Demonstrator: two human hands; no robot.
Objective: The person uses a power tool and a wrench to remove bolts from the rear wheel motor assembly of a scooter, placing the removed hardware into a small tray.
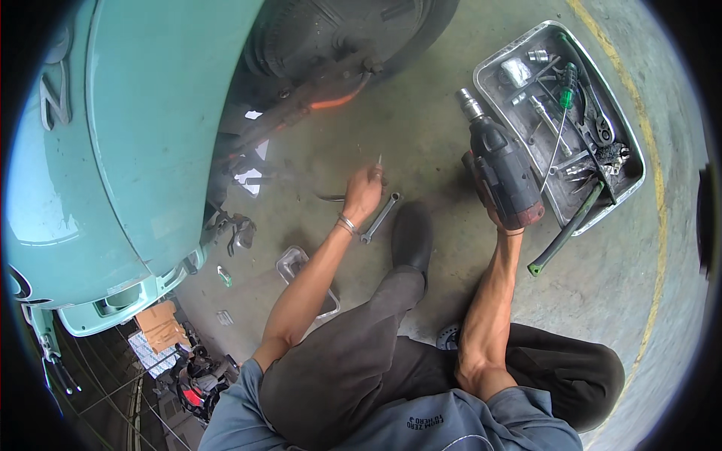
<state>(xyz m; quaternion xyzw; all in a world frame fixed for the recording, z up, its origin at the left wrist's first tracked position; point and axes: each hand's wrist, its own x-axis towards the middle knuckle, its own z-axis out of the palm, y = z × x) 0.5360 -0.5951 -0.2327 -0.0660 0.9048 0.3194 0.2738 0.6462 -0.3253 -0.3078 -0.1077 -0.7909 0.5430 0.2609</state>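
Note:
My right hand (pixel 494 213) is wrapped round the grip of a black and dark red cordless impact wrench (pixel 502 169). A silver socket (pixel 470 104) on its nose points up and away from me, beside the tray. My left hand (pixel 364 189) is closed over the floor, with a small thin tip showing past the fingers; what it belongs to is too small to make out. A combination wrench (pixel 380 219) lies on the floor just right of my left wrist. Left of that hand, a dark thin tool (pixel 329 198) lies partly hidden.
A metal tray (pixel 638 177) at the right holds a green screwdriver (pixel 568 86), a ratchet (pixel 604 129) and sockets; a green-handled bar (pixel 560 237) overhangs its edge. At the left stands a turquoise vehicle (pixel 150 135) with its wheel (pixel 331 37). A small tray (pixel 288 263) sits behind my left forearm.

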